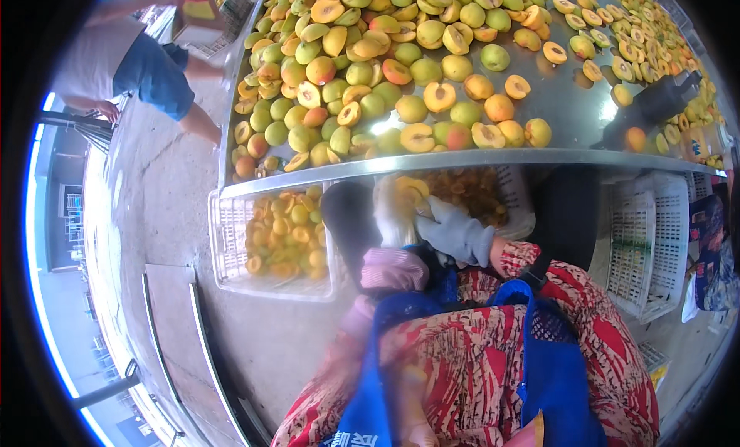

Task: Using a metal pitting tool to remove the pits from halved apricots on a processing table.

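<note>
Both my hands are close together in front of my lap, just below the table's near edge. My left hand (395, 212), in a white glove with a pink checked sleeve cuff, is closed around a yellow peach half (412, 187), blurred by motion. From the right my right hand (438, 216), in a glove with a grey-blue cuff, reaches to the same peach half; its fingers are smeared and partly hidden. Under the hands and the table edge stands a crate (518, 204) with brownish-orange fruit pieces (472, 191).
A metal table (566, 108) bears heaped whole and halved peaches (331, 69). A dark tool or handle (655, 104) lies at its right. A white crate of halves (285, 235) stands left, stacked white crates (647, 239) right. Another person (146, 65) walks at the far left.
</note>
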The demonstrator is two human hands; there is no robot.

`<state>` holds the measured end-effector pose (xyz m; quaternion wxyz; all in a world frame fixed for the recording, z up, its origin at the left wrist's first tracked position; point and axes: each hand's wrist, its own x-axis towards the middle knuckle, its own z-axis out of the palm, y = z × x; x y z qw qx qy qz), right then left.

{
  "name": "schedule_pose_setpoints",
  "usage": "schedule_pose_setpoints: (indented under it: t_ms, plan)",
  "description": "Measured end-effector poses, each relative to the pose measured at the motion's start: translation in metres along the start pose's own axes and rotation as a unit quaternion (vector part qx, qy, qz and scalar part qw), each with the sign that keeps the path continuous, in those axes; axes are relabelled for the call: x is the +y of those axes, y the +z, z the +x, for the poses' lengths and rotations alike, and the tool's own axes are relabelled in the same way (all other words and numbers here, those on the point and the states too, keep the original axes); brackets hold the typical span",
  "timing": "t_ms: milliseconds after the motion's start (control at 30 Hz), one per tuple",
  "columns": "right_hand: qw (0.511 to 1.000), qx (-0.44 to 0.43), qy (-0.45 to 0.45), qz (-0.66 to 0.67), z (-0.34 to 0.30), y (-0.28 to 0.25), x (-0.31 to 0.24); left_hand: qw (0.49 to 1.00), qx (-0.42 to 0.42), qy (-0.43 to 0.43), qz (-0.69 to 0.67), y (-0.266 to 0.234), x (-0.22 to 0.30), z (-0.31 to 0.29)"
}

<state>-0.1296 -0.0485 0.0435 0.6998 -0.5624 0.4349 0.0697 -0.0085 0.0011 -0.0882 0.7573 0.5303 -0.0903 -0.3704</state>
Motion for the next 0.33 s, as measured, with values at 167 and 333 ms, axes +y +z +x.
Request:
schedule_pose_setpoints:
  t_ms: [167,333]
  plan:
    - [0.996,-0.002,-0.077,-0.047,0.027,-0.009,0.036,0.998,-0.026,0.053,-0.031,0.02,-0.001,-0.003]
    - [0.988,-0.002,-0.124,-0.093,0.031,-0.002,0.046,0.993,0.053,-0.06,-0.089,0.04,0.045,-0.032]
